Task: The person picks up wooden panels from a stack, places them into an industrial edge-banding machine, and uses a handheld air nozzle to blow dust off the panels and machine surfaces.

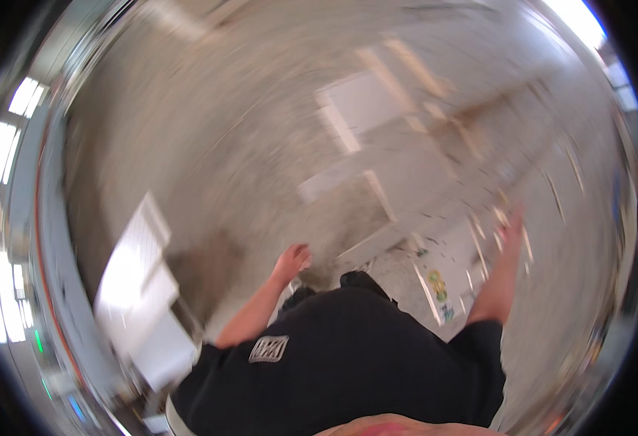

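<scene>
My left hand point(290, 264) hangs in front of my body on the left, its fingers curled inward. A small pale patch shows beside those fingers, too blurred to name. Off to the right, my right hand point(511, 224) reaches out over a grey work surface point(421, 174), its fingers smeared by motion. Several thin pale strips point(479, 247) lie beneath and around it. Nearer my body is a flat piece with a green and yellow printed pattern point(437, 285) and a pale edge.
Larger white panels point(362, 100) and tan strips point(415, 67) lie farther off. At lower left stand glossy white boards point(134, 283) with a dark patch beside them. Bright windows point(3, 151) line the left edge. Motion blurs most of the scene.
</scene>
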A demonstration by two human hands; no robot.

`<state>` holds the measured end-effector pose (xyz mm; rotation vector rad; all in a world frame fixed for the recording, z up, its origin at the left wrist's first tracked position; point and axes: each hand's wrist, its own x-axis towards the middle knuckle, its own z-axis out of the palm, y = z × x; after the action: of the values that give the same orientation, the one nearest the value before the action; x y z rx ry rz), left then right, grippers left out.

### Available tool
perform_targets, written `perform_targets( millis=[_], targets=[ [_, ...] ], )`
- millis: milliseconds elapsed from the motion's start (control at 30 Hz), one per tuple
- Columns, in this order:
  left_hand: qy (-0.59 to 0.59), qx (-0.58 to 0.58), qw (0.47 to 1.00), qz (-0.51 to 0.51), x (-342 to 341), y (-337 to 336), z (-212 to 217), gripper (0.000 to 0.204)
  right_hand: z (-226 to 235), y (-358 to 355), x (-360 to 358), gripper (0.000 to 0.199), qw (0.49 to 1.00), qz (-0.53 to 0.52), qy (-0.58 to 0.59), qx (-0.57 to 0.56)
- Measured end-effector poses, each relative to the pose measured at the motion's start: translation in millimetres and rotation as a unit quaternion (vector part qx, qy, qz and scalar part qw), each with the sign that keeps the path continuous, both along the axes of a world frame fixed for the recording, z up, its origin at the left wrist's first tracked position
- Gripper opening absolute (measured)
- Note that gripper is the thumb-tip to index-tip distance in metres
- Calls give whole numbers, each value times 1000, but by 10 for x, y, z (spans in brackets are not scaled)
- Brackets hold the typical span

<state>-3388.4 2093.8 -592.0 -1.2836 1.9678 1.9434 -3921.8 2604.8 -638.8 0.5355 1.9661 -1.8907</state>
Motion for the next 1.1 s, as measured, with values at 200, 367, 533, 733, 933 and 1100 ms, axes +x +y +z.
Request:
perform_targets(
  millis=[200, 367, 533, 733, 933, 1100],
  targets=[
    [-27, 15, 983, 181, 1494, -44, -728, 37, -270, -54, 1382, 60, 961, -219, 167, 13],
    [-124, 0, 953, 276, 3183, 244, -1382, 37, -599, -1148, 3214, 53, 987, -107, -64, 100],
    [-151, 58, 893, 419, 4569, 324, -1397, 39, -712, -2518, 4486, 50, 903, 343, -212, 147],
    [-75, 124, 796, 588, 5630, 175, -1521, 39, -532, -4335, 5480, 47, 747, 599, -265, 115],
    [-59, 122, 782, 608, 6023, -328, -1586, 39, -807, -5877, 6138, 41, 680, 668, -284, 98],
    [-55, 162, 765, 621, 6489, -756, -1716, 39, -1126, -7193, 7130, 25, 701, 666, -203, 154]
  ],
)
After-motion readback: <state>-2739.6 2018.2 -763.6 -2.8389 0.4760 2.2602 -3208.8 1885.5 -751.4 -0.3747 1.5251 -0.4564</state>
